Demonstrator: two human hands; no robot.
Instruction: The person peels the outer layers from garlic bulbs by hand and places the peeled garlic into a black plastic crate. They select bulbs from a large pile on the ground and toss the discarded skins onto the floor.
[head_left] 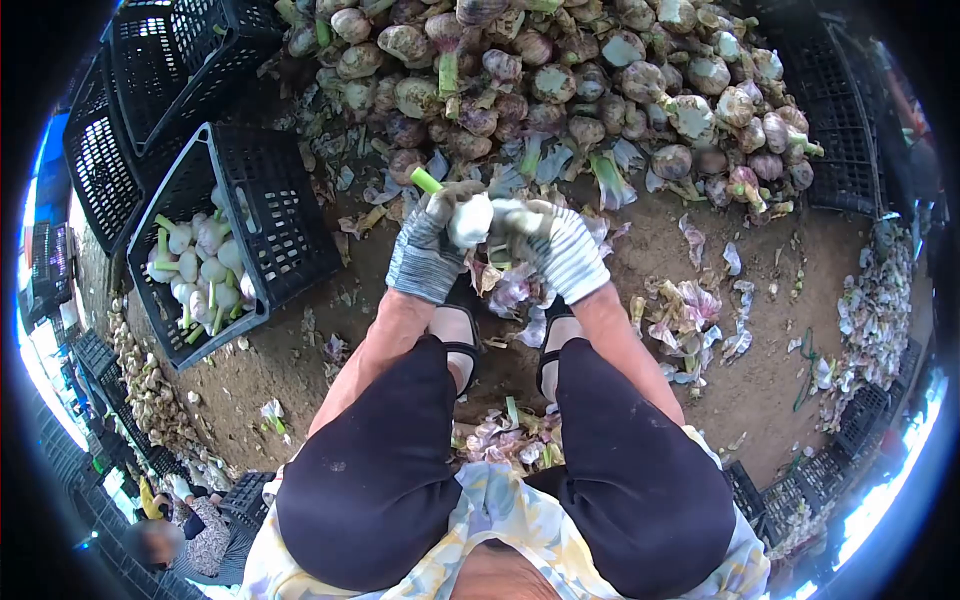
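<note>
garlic bulb in both gloved hands, green stem up-left

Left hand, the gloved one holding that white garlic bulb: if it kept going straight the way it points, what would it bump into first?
Past the bulb in its grip, the left hand points up the picture at the big heap of unpeeled garlic. Loose skins lie between on the ground; depth is unclear, so the heap is likely first.

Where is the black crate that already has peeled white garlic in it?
In the head view the black crate sits tilted on the dirt at the person's left, beside the left hand, just below the garlic pile and next to stacked black crates.
</note>
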